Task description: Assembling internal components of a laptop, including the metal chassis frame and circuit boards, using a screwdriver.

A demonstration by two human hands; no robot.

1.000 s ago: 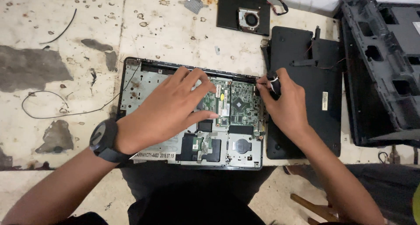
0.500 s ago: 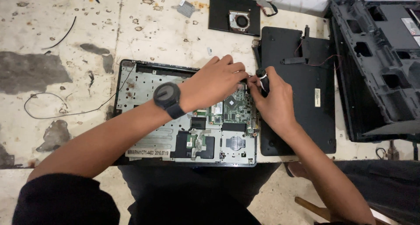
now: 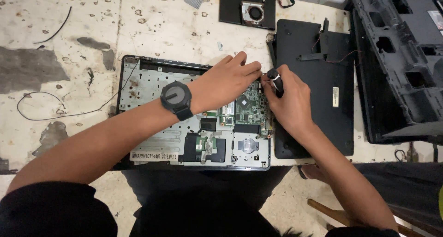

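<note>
A black-handled screwdriver (image 3: 275, 81) is gripped in the closed right hand (image 3: 288, 103), its tip angled toward ten o'clock at the opened laptop base (image 3: 152, 87)'s upper right corner. The left hand (image 3: 226, 80) is laid flat there, fingers pinched by the tip, apparently to steady it; nothing is seen to be held. The base lies mid-table, its green circuit board (image 3: 247, 109) exposed amid silvery metal.

Matt grey metal laptop chassis (image 3: 152, 87)
</note>
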